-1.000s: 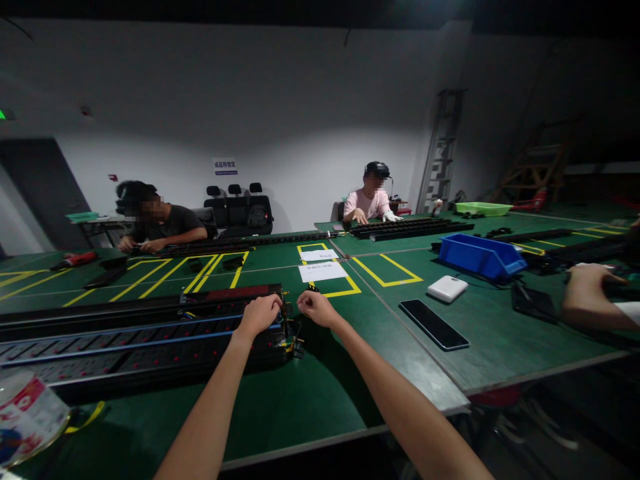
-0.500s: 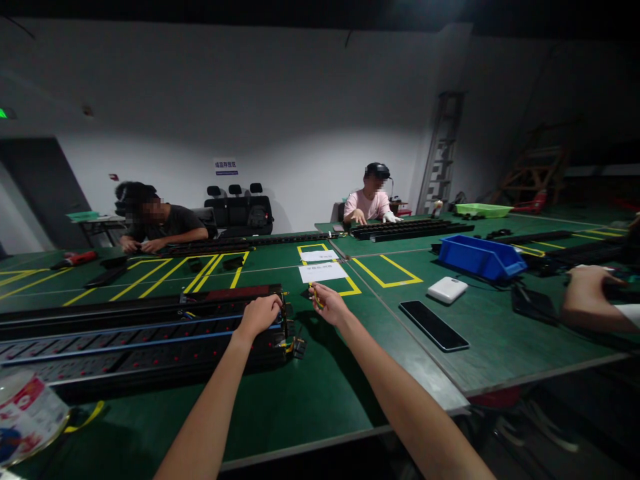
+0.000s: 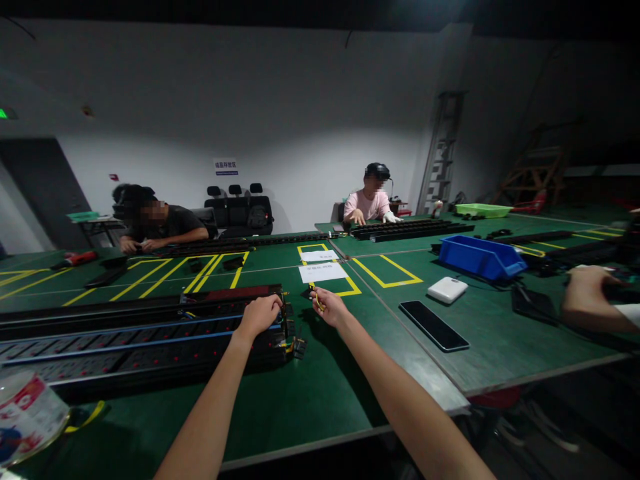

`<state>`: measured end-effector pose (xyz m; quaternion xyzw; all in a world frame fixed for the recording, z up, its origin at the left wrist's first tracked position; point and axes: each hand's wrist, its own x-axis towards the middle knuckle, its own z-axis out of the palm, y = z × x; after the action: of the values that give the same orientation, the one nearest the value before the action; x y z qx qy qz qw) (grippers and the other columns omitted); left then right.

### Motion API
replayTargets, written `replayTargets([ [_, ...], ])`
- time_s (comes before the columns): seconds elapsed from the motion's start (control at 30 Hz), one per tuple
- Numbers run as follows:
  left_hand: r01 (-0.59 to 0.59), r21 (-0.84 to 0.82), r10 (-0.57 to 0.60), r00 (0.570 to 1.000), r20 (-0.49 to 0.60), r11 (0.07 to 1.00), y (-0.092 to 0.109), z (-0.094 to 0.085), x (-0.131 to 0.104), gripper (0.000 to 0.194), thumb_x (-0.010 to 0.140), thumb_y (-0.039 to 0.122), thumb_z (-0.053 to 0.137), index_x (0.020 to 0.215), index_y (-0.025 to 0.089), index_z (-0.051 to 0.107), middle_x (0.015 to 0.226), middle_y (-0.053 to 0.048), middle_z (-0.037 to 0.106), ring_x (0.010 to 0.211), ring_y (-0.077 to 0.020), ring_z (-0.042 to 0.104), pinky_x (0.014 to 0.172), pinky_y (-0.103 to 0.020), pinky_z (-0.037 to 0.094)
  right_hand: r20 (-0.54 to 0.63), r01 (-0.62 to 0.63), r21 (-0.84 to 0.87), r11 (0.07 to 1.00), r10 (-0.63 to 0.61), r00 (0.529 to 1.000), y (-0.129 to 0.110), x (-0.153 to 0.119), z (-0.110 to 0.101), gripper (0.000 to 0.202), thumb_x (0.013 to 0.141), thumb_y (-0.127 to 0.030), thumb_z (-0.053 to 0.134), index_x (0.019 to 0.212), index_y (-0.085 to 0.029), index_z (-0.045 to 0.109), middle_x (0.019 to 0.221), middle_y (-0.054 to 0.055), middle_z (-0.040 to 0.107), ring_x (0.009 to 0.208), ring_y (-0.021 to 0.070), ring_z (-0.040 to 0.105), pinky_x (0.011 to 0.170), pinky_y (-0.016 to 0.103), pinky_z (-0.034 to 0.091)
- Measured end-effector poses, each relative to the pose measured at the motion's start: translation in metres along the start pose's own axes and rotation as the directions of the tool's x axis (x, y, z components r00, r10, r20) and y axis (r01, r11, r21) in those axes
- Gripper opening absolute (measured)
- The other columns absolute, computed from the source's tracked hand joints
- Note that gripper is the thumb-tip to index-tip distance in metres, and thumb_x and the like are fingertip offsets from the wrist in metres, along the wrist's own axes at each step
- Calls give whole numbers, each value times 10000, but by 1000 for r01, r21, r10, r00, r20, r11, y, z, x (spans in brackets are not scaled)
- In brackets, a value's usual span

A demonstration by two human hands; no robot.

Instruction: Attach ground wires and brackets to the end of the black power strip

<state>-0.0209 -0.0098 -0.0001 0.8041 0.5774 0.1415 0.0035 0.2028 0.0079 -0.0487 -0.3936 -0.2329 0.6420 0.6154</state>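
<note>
Long black power strips [image 3: 125,357] with rows of sockets and small red parts lie side by side on the green table. My left hand [image 3: 260,315] is closed over their right end, fingers curled down; the fingertips are partly hidden. To the right of that end, my right hand [image 3: 331,309] pinches a short yellow wire [image 3: 318,301] above the table. What sits at the wire's tip is dark and too small to make out. A small black connector [image 3: 299,347] with yellow leads sticks out from the strips' near right corner.
A smartphone [image 3: 434,325], a white power bank [image 3: 447,290] and a blue bin [image 3: 481,257] are on the right. Paper labels [image 3: 323,272] lie beyond my hands. A printed tub [image 3: 30,420] stands at front left. Co-workers sit across the table; another person's arm [image 3: 595,300] reaches in from the right.
The yellow wire in my right hand now shows more clearly, bent differently, with the fingers slightly shifted. My left hand stays at the strips' end.
</note>
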Motion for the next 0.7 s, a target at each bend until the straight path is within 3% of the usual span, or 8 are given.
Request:
replayTargets([
  [0.17,5,-2,-5,1000,10,1000,1,-1,-1,314,925,319,413,1024,320,711,1044,-22,750,964,-249,687,842,-340,491,-47,-50,46,998,52,998,-5,-8,5,31,939,-141,608,955,-155,631,762,15,714,520,70,612,489,160,500],
  [0.4,9,-4,-9,1000,15,1000,2,-3,-1,314,929,313,415,1033,318,711,1052,-24,750,969,-250,686,845,-340,490,-110,-93,58,994,99,989,-10,-10,5,77,925,-155,629,852,-155,603,652,-31,639,423,36,517,448,144,456],
  [0.7,11,0,-11,1000,16,1000,1,-1,-1,313,920,321,412,1025,323,707,1046,-25,750,973,-260,681,857,-365,487,-60,-75,17,997,76,995,-7,-2,-1,106,948,-152,566,843,-161,562,586,-45,578,393,41,478,427,149,444],
])
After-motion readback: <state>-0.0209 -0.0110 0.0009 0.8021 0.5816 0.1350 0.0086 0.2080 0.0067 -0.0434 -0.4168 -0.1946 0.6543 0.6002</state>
